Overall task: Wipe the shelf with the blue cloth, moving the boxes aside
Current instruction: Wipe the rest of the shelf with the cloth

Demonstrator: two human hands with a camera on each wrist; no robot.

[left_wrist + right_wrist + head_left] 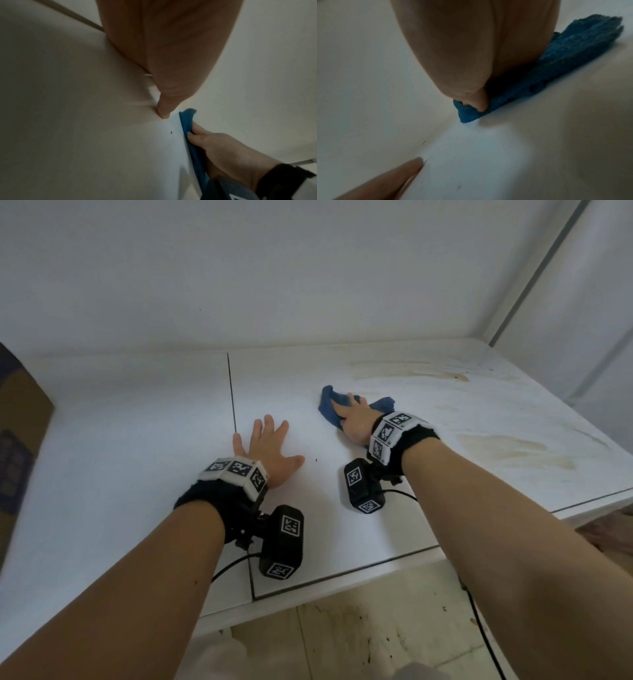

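The white shelf lies before me at waist height. My left hand rests flat on it with the fingers spread, holding nothing. To its right, my right hand presses the bunched blue cloth onto the shelf surface, with the fingers laid over the cloth. In the left wrist view the blue cloth shows edge-on under the right hand. The right wrist view shows my thumb dug into a fold of the cloth. A brown cardboard box stands at the far left edge, partly out of frame.
Brownish stains mark the right part of the shelf, with more along the back near the wall. A dark seam splits the shelf panels. The white back wall is close behind. Tiled floor shows below the front edge.
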